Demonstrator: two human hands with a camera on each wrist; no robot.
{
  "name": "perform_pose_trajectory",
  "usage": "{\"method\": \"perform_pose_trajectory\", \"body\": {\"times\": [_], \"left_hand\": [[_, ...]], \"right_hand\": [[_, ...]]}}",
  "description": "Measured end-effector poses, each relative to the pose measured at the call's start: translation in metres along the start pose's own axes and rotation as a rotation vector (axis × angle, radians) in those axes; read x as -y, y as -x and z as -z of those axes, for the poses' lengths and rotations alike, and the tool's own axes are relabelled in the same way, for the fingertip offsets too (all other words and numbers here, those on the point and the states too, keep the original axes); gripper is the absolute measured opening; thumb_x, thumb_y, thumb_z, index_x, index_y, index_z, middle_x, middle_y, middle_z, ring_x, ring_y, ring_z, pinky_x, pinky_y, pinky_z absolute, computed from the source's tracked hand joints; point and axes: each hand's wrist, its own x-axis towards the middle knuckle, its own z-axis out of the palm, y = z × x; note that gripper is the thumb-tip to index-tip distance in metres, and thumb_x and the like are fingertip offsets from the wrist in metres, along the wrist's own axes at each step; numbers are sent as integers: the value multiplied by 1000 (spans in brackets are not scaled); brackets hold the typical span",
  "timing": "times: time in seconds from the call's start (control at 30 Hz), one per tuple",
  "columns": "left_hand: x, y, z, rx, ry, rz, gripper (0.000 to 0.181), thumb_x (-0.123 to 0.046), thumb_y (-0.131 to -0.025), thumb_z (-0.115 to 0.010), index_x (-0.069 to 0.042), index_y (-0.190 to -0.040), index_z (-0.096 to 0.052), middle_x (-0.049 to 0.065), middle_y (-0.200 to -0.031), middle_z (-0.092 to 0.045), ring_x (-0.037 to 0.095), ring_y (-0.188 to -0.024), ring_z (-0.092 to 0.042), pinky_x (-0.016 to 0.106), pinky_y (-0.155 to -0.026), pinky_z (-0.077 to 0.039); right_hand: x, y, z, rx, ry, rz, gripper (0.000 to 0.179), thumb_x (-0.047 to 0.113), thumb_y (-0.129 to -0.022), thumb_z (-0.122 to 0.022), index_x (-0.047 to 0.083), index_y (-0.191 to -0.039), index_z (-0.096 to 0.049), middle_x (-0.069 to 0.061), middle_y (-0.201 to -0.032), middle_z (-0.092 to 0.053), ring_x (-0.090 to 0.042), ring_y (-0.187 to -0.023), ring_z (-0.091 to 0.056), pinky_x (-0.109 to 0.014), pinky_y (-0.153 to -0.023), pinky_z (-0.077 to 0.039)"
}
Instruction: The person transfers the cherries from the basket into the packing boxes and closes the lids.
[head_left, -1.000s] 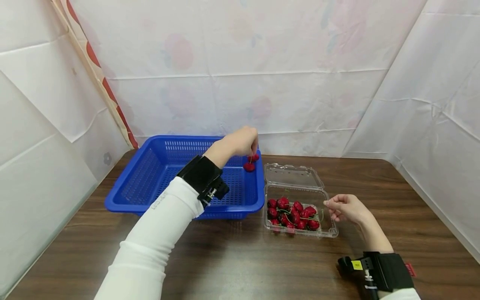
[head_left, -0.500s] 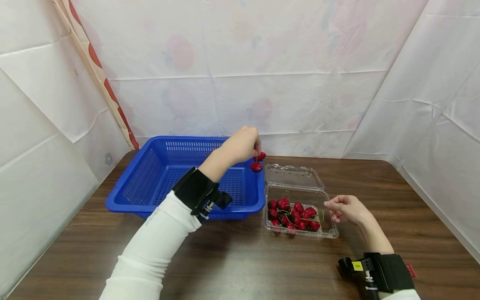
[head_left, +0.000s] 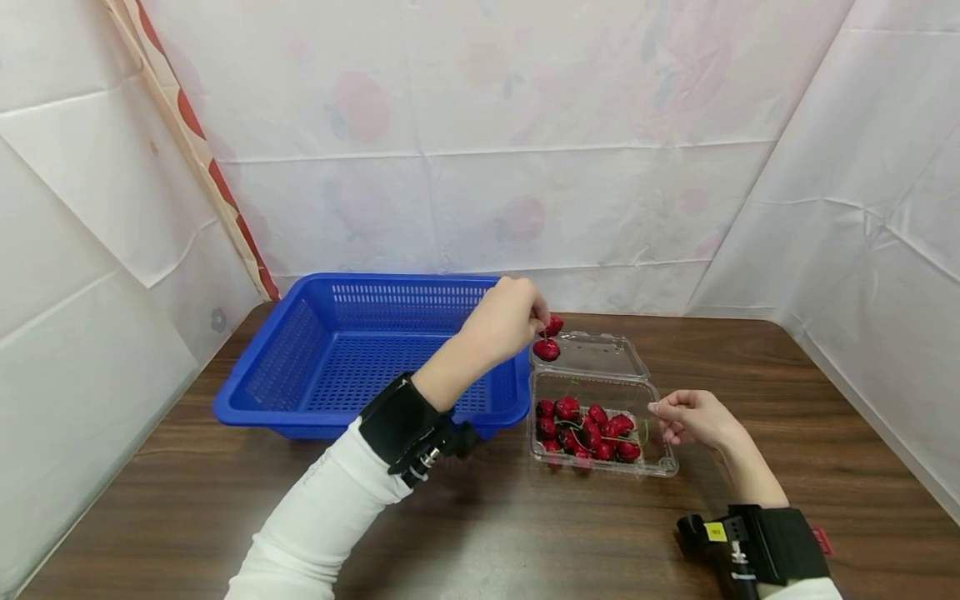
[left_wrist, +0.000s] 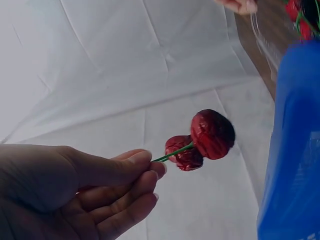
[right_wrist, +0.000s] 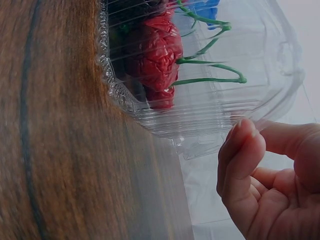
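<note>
My left hand [head_left: 502, 321] pinches the green stems [left_wrist: 167, 157] of a pair of red cherries [head_left: 547, 350] between thumb and forefinger. The pair hangs over the hinged lid of a clear plastic clamshell box [head_left: 658, 467], just past the right rim of the blue basket. In the left wrist view the front cherry [left_wrist: 212, 134] partly covers the other. Several red cherries [head_left: 590, 434] with green stems lie in the box's base. At the box's right side, my right hand [head_left: 697, 417] pinches the rim with thumb and forefinger.
A blue perforated basket [head_left: 258, 412] stands left of the box on the wooden table [head_left: 480, 542], under my left forearm. The box lid [head_left: 592, 357] lies folded back, away from me. White sheeting [head_left: 465, 192] walls the table at the back and sides.
My left hand has carried the cherry pair rightward, from above the basket's right end across its rim to over the box lid. The right hand keeps its hold on the box.
</note>
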Motion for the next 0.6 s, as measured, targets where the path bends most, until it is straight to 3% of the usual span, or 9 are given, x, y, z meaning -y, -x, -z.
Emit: {"method": "perform_pose_trajectory", "body": {"times": [0.4,0.6], "left_hand": [[-15,13,-26,-89,90,-64,14,-2,-84,-58,-6,-89,-70,5,-88,-66,11,-68,-59,17,-60,-44],[-21,15,-45,-86,97,-75,13,-4,-84,-59,-7,-89,-70,4,-89,-67,8,-66,-59,15,-59,-44]], "right_hand": [[1,0,0,5,6,7,29,16,-89,-53,-13,-91,-48,-4,-64,-53,-9,-51,-52,-28,-52,-48],[1,0,0,6,-5,-1,29,16,-88,-53,-12,-91,-49,-5,-64,-53,-9,-51,-52,-28,-52,-47]]}}
